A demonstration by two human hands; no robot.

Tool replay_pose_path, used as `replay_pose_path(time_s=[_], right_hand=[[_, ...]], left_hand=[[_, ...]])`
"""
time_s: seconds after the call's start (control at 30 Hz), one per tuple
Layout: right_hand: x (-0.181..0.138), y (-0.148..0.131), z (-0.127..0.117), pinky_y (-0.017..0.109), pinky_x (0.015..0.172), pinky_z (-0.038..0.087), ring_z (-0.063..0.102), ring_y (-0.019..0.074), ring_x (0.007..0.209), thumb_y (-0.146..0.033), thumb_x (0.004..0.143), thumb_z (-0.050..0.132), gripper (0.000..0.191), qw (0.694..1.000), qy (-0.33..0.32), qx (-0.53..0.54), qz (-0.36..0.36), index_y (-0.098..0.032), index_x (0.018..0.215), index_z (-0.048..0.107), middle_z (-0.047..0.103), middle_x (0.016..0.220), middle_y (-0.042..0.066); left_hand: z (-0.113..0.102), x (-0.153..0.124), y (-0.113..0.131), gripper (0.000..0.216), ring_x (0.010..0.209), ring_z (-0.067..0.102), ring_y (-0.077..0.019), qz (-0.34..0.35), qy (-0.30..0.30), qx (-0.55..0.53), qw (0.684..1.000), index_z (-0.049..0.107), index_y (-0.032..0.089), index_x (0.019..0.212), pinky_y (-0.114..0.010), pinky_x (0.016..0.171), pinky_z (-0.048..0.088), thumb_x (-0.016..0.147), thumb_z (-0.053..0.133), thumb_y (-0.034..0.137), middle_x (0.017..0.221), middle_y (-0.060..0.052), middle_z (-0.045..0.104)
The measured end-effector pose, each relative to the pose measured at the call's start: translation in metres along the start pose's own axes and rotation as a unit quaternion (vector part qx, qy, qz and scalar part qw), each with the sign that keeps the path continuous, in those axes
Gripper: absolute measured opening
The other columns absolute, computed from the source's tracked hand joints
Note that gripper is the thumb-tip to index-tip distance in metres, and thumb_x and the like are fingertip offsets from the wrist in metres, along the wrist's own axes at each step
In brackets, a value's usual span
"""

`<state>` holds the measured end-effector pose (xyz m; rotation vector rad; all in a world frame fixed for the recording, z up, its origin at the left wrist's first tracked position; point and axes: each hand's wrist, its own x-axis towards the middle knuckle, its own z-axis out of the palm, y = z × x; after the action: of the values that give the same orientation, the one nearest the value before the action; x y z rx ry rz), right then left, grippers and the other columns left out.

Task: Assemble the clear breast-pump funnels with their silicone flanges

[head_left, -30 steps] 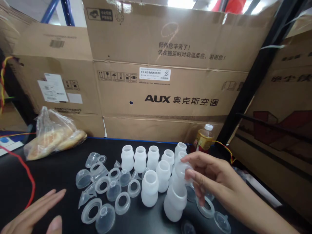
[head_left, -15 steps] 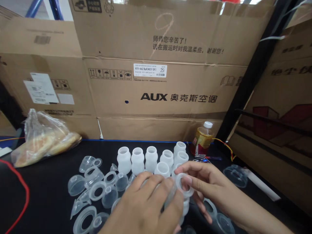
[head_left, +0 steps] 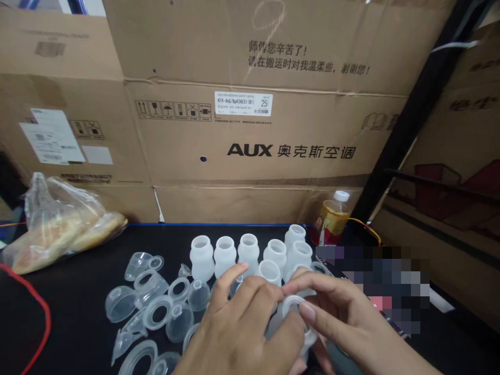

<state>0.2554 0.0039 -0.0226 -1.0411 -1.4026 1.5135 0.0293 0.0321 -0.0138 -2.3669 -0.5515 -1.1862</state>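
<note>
With the left hand (head_left: 238, 328) now closed round the bottle (head_left: 279, 325) above the black table (head_left: 78, 291), a ring (head_left: 292, 306) is pinched at its mouth by the right hand (head_left: 336, 312); neighbouring bottles (head_left: 250, 252) could be knocked over by a slip.

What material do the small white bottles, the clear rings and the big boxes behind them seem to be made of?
The white bottles look like frosted, translucent plastic or silicone: milky, matte, light passing through.
The clear rings, also the one in the right hand, seem glossier see-through plastic or silicone; which one is unclear.
The boxes are brown corrugated cardboard, matte, with printed text and labels.
</note>
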Motion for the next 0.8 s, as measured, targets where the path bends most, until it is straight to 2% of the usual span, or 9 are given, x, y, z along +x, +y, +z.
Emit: replay_pose_path(time_s=[0.13, 0.2, 0.27, 0.37, 0.47, 0.53, 0.63, 0.7, 0.8], right_hand=[[-0.003, 0.014, 0.003, 0.020, 0.054, 0.053, 0.063, 0.0102, 0.061, -0.078, 0.100, 0.080, 0.067, 1.000, -0.002, 0.001, -0.008, -0.022, 0.136, 0.070, 0.062, 0.084, -0.002], [-0.006, 0.024, 0.003, 0.022, 0.062, 0.052, 0.061, 0.0118, 0.069, -0.075, 0.098, 0.084, 0.061, 0.999, -0.006, 0.003, -0.042, -0.026, 0.133, 0.073, 0.064, 0.089, -0.001], [-0.009, 0.035, 0.001, 0.026, 0.069, 0.053, 0.063, 0.0153, 0.076, -0.068, 0.092, 0.091, 0.058, 0.997, -0.011, -0.008, -0.075, -0.030, 0.134, 0.074, 0.069, 0.093, 0.001], [-0.008, 0.048, 0.001, 0.030, 0.069, 0.058, 0.067, 0.0193, 0.071, -0.055, 0.076, 0.103, 0.074, 0.992, -0.010, -0.044, -0.116, -0.033, 0.140, 0.073, 0.074, 0.088, 0.001], [0.000, 0.054, 0.004, 0.032, 0.079, 0.064, 0.079, 0.0235, 0.083, -0.037, 0.074, 0.103, 0.073, 0.978, 0.012, -0.123, -0.170, -0.037, 0.142, 0.075, 0.083, 0.107, 0.004], [0.007, 0.054, 0.007, 0.030, 0.086, 0.064, 0.083, 0.0255, 0.095, -0.029, 0.078, 0.100, 0.062, 0.961, 0.017, -0.166, -0.221, -0.039, 0.136, 0.079, 0.085, 0.114, 0.003], [0.015, 0.053, 0.011, 0.028, 0.075, 0.060, 0.080, 0.0245, 0.086, -0.037, 0.079, 0.102, 0.038, 0.947, 0.015, -0.182, -0.263, -0.031, 0.112, 0.085, 0.082, 0.096, 0.003], [0.016, 0.051, 0.013, 0.029, 0.078, 0.061, 0.077, 0.0236, 0.086, -0.042, 0.080, 0.102, 0.034, 0.953, 0.021, -0.185, -0.240, -0.029, 0.106, 0.084, 0.081, 0.096, 0.004], [0.013, 0.049, 0.015, 0.029, 0.077, 0.060, 0.074, 0.0214, 0.080, -0.054, 0.081, 0.104, 0.039, 0.952, 0.033, -0.174, -0.248, -0.032, 0.110, 0.089, 0.081, 0.093, 0.003]], left_hand=[[0.006, -0.008, 0.000, 0.045, 0.091, 0.074, -0.0128, -0.026, 0.040, -0.055, 0.997, 0.075, 0.029, 0.094, -0.034, 0.141, 0.023, 0.126, 0.044, 0.033, 0.095, 0.004, 0.078], [0.011, -0.012, 0.002, 0.047, 0.091, 0.073, -0.0112, -0.044, 0.056, -0.072, 0.995, 0.075, 0.027, 0.090, -0.034, 0.143, 0.022, 0.126, 0.045, 0.030, 0.093, 0.006, 0.077], [0.013, -0.015, 0.005, 0.050, 0.093, 0.074, -0.0094, -0.063, 0.057, -0.080, 0.993, 0.075, 0.027, 0.087, -0.033, 0.143, 0.024, 0.126, 0.044, 0.027, 0.094, 0.008, 0.079], [0.013, -0.017, 0.007, 0.048, 0.091, 0.077, -0.0053, -0.078, 0.084, -0.101, 0.988, 0.075, 0.025, 0.089, -0.030, 0.142, 0.026, 0.127, 0.046, 0.028, 0.093, 0.011, 0.081], [0.009, -0.018, 0.008, 0.043, 0.088, 0.080, -0.0032, -0.118, 0.077, -0.130, 0.981, 0.073, 0.024, 0.094, -0.025, 0.141, 0.026, 0.128, 0.048, 0.033, 0.092, 0.012, 0.082], [0.006, -0.019, 0.005, 0.045, 0.091, 0.078, -0.0056, -0.101, 0.059, -0.111, 0.987, 0.072, 0.025, 0.088, -0.029, 0.142, 0.025, 0.126, 0.049, 0.025, 0.094, 0.011, 0.083], [0.003, -0.021, -0.003, 0.047, 0.093, 0.074, -0.0098, -0.024, 0.062, -0.065, 0.996, 0.077, 0.028, 0.087, -0.037, 0.143, 0.026, 0.123, 0.049, 0.017, 0.093, 0.007, 0.082], [0.000, -0.023, -0.009, 0.046, 0.094, 0.074, -0.0113, 0.008, 0.051, -0.048, 0.998, 0.079, 0.028, 0.092, -0.040, 0.144, 0.024, 0.122, 0.047, 0.015, 0.092, 0.006, 0.082], [-0.006, -0.025, -0.015, 0.045, 0.105, 0.076, -0.0129, 0.037, -0.005, -0.026, 0.999, 0.075, 0.028, 0.094, -0.041, 0.148, 0.017, 0.120, 0.044, 0.010, 0.099, 0.007, 0.087]])
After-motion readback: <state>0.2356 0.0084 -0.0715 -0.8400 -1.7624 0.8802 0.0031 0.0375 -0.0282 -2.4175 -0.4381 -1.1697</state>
